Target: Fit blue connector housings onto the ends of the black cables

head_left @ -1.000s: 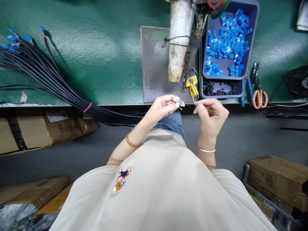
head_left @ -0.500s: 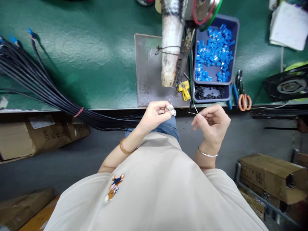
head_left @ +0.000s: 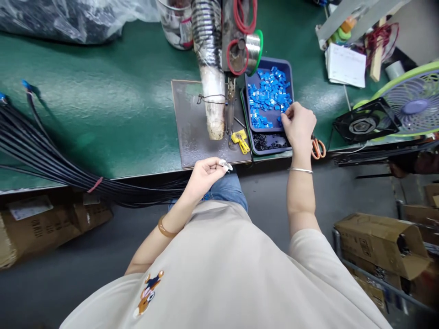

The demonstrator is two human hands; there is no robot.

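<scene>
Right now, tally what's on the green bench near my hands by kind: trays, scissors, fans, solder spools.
Trays: 1, holding blue parts, right hand reaching in
Scissors: 1
Fans: 2, one black
Solder spools: 1
Total: 5

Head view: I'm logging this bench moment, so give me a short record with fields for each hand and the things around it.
left hand: at the bench edge, pinching a small clear piece
right hand: in the blue tray, fingers on the blue parts
lower tray: black parts
beside tray: orange-handled scissors, yellow clip
left of bench: black cable bundle
</scene>
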